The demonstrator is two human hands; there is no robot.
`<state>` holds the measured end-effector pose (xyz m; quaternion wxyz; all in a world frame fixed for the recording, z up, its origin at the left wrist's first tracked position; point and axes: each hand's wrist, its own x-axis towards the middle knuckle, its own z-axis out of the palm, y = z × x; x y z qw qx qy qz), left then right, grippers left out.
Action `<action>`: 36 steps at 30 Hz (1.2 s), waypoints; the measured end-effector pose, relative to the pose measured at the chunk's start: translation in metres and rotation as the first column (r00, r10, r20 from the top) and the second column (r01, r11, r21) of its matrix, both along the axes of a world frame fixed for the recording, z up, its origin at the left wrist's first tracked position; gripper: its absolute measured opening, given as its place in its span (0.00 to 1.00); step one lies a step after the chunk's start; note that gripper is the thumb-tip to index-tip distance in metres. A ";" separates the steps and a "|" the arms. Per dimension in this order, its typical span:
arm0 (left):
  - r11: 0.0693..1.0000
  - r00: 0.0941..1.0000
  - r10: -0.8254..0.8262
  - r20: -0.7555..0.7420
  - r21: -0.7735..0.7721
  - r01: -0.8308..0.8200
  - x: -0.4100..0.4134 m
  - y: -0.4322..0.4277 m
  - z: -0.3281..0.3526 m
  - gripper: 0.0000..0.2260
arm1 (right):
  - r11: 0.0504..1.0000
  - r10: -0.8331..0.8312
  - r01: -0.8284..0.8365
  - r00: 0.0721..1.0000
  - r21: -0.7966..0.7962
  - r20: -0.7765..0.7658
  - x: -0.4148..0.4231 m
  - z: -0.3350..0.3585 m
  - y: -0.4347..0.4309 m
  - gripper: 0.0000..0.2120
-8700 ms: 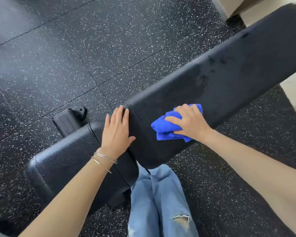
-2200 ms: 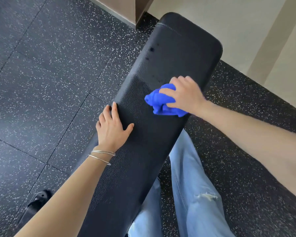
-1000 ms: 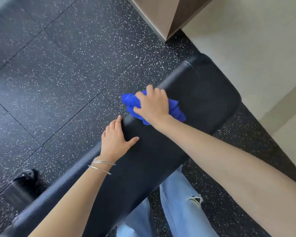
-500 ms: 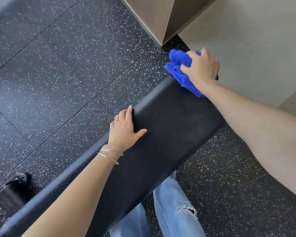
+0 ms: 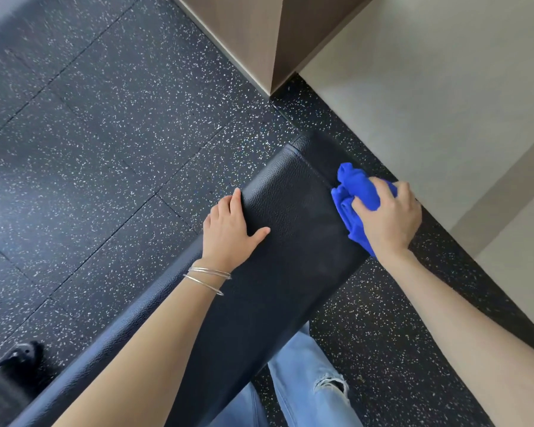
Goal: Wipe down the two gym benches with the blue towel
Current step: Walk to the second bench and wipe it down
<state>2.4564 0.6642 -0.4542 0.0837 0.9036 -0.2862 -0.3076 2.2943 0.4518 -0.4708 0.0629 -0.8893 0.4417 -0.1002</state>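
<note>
A long black padded gym bench runs from the lower left up to the middle right. My right hand presses the bunched blue towel against the bench's far end, at its right corner. My left hand lies flat and empty on the bench's left edge, fingers curled over the side, two thin bangles on the wrist. Only one bench is in view.
Black speckled rubber floor lies all around. A wooden pillar corner and a beige wall stand just beyond the bench's end. A black bench foot shows at the lower left. My jeans-clad legs stand beside the bench.
My right hand has swept the towel from the far left corner of the bench's end across to its right corner. My left hand has kept its place on the left edge.
</note>
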 end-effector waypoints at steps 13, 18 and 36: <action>1.000 1.000 -0.014 0.008 0.020 0.014 0.003 -0.013 -0.001 0.42 | 0.891 0.401 -0.345 0.903 0.295 -0.154 0.134 0.018 -0.040 0.20; 0.999 0.999 -0.047 -0.012 0.020 0.048 0.008 -0.010 -0.002 0.43 | 0.960 -0.019 0.057 0.990 0.274 -0.139 0.027 0.017 -0.033 0.19; 0.980 0.980 -0.198 0.010 0.005 0.198 0.000 0.086 -0.001 0.47 | 0.983 -0.121 0.117 0.992 0.140 0.021 -0.027 0.006 0.206 0.16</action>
